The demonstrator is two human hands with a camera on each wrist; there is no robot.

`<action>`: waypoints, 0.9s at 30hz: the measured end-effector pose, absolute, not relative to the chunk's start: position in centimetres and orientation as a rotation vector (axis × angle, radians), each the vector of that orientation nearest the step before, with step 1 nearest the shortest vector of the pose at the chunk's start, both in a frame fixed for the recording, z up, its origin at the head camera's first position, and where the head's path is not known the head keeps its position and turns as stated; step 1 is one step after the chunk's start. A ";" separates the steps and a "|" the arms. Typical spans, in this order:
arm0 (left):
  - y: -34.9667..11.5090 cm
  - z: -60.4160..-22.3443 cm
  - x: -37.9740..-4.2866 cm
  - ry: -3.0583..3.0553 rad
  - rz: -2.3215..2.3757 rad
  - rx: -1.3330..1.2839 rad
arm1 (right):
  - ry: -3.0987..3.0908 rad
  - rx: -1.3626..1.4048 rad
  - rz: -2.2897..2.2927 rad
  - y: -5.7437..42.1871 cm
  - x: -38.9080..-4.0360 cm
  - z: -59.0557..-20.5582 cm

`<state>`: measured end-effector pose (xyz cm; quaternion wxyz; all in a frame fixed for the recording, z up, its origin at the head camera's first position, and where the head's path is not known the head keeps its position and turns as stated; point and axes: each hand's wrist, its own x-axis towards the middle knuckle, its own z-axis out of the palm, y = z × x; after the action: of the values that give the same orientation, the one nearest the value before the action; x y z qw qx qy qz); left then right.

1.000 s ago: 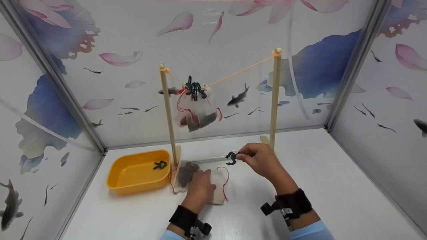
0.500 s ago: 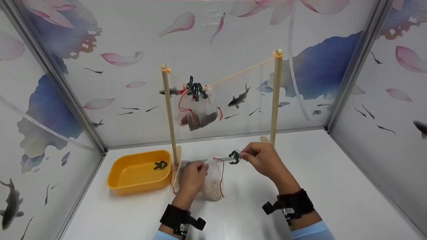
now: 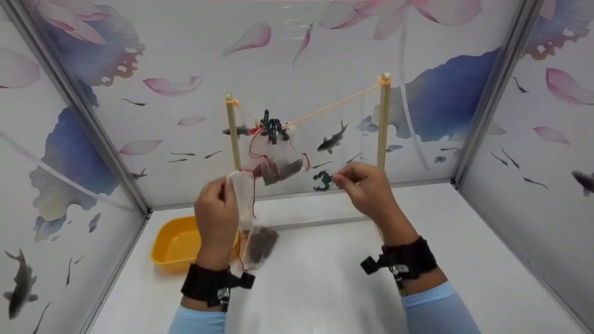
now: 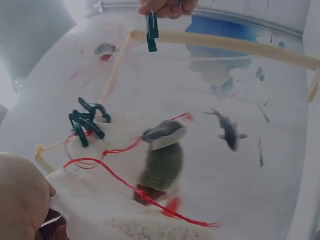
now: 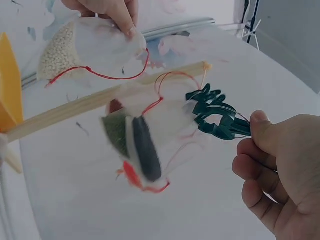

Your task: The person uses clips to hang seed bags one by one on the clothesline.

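My left hand (image 3: 216, 220) pinches the upper edge of a sheer drawstring bag (image 3: 243, 195) with a red cord, raised above the table. Pale grains (image 5: 59, 52) fill its lower part in the right wrist view. Thumb and fingertips of my right hand (image 3: 366, 188) hold a dark green plastic clip (image 3: 322, 181) by its handles, level with the lower part of the bags on the line. From an orange string (image 3: 334, 109), several sheer bags (image 3: 280, 160) with dark, green and red contents hang bunched together. More green clips (image 3: 274, 127) grip them at the string.
Two wooden posts, left (image 3: 233, 137) and right (image 3: 384, 120), carry the string. On the table (image 3: 315, 278) lies another sheer bag (image 3: 262, 246) with dark contents, beside a yellow basin (image 3: 174, 241) partly hidden by the left hand. Printed panels (image 3: 185, 55) enclose the back and sides.
My left hand has lifted the grain-filled bag off the table, up and left toward the hanging bags. My right hand has risen with the clip still in its fingers.
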<state>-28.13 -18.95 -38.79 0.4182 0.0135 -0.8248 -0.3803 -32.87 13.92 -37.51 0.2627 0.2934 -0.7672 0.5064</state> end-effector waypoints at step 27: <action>-17.7 -27.6 -36.5 -2.309 -0.665 -0.089 | -2.329 0.882 0.915 0.8 -40.4 -21.5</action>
<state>-36.52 -17.73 -27.62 0.3604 -0.0344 -0.8957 -0.2581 -40.42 0.76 -21.50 0.2416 0.3224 -0.8519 0.3346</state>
